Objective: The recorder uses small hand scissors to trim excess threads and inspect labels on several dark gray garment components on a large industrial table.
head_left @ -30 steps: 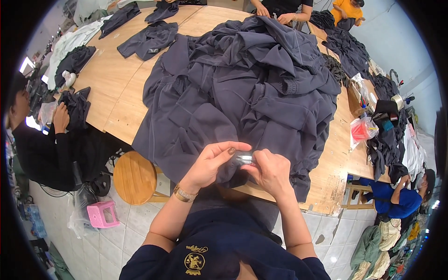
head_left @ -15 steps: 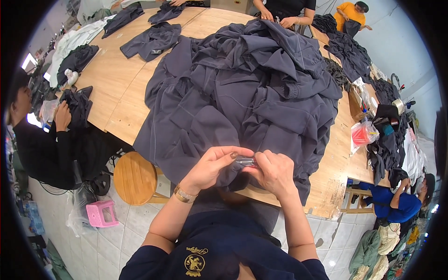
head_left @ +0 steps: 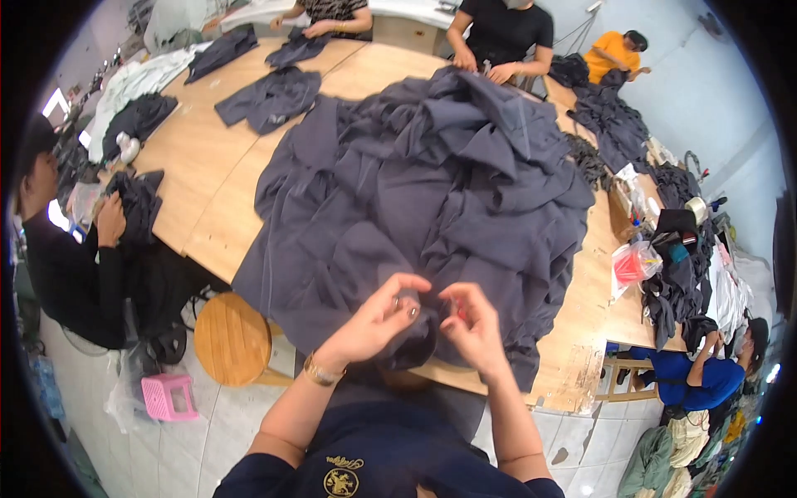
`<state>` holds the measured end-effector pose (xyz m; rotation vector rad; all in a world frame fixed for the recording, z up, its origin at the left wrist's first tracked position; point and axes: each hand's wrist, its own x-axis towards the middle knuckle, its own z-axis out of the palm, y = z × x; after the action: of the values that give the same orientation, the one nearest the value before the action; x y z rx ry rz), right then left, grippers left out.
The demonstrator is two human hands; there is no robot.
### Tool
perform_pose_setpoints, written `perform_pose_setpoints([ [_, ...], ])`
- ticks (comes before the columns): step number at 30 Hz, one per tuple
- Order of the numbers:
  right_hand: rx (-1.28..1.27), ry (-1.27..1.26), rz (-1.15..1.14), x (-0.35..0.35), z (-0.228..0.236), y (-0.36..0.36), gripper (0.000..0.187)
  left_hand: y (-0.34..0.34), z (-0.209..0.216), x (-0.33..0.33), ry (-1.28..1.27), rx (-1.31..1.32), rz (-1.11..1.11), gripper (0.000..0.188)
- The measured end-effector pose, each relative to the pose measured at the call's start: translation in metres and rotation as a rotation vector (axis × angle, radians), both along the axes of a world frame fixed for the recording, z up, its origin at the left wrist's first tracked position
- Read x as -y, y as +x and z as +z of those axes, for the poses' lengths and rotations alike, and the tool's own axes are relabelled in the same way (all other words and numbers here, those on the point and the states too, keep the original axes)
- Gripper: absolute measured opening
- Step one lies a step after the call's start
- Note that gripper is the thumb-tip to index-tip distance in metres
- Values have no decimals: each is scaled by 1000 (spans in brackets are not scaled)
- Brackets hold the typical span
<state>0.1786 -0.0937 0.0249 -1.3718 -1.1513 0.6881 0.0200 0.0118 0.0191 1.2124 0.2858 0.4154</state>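
Both hands are raised over the near edge of a large heap of dark grey garments (head_left: pixel 407 187) on a wooden table. My left hand (head_left: pixel 378 319) has thumb and fingers curled round a small greyish, shiny thing (head_left: pixel 405 299), too blurred to name. Facing it across a small gap, my right hand (head_left: pixel 477 328) pinches a small red thing (head_left: pixel 462 314), mostly covered by the fingers. Grey cloth hangs over the table edge just below and between the two hands.
Around the wooden table (head_left: pixel 216 191) other people work on dark cloth. A round wooden stool (head_left: pixel 232 339) and a pink plastic stool (head_left: pixel 168 397) stand at the left. To the right lie a plastic bag with red contents (head_left: pixel 637 264) and more garments (head_left: pixel 610 120).
My hands, earlier together at one small shiny, reddish thing, have come apart, each with something small in its fingers. The whole view has shifted slightly.
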Motion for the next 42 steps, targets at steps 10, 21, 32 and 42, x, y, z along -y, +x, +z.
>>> perform_pose_setpoints([
  [10,-227,4,-102,-4,-11,2,12,-2,46,18,555,-254,361,39],
  [21,376,215,-634,-57,-78,60,15,25,78,40,847,42,279,19],
  [32,215,239,-628,-48,-76,59,13,3,42,26,758,-248,446,17],
  [42,230,263,-682,-56,-87,59,11,25,60,66,339,45,-541,21],
])
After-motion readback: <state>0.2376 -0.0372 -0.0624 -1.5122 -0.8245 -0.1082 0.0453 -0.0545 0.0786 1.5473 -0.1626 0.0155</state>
